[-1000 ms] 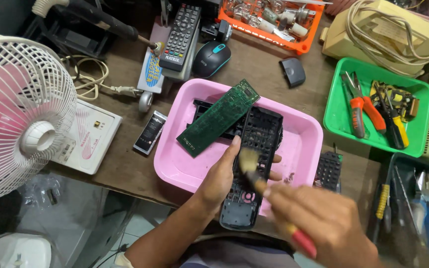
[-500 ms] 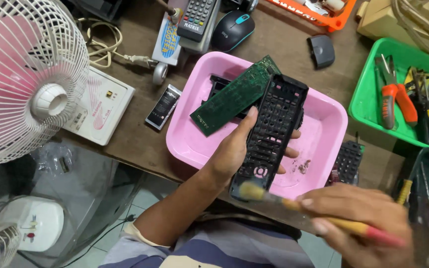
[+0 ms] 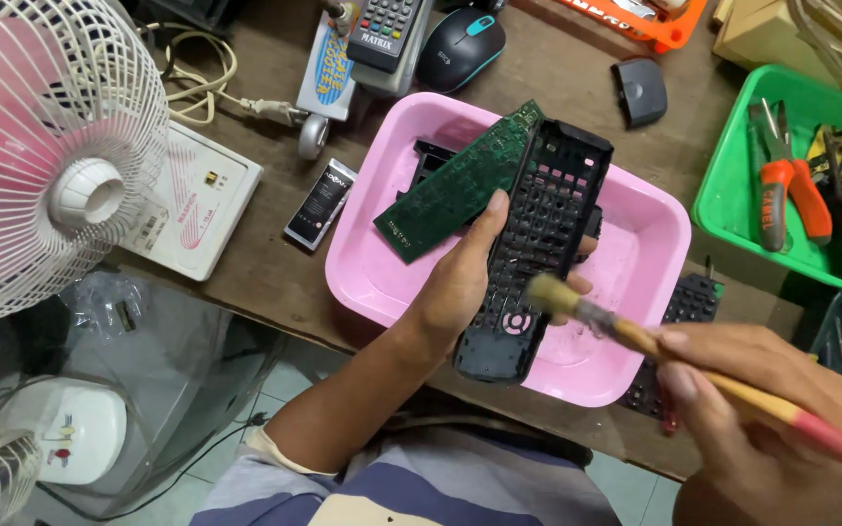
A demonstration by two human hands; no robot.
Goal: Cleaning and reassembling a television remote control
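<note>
Remote-control front shell, black: clasped in left hand grip, long axis running away upward; brush, pinched in right hand grip, bristles touching lower end.

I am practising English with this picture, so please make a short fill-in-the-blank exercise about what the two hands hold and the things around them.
1. The left hand holds a black plastic remote-control shell over a ____ plastic basin.
2. The right hand holds a wooden-handled ____.
3. A green circuit board leans on the basin's ____.
4. Orange-handled pliers lie in a ____ tray.

Missing words: pink; brush; rim; green
</note>
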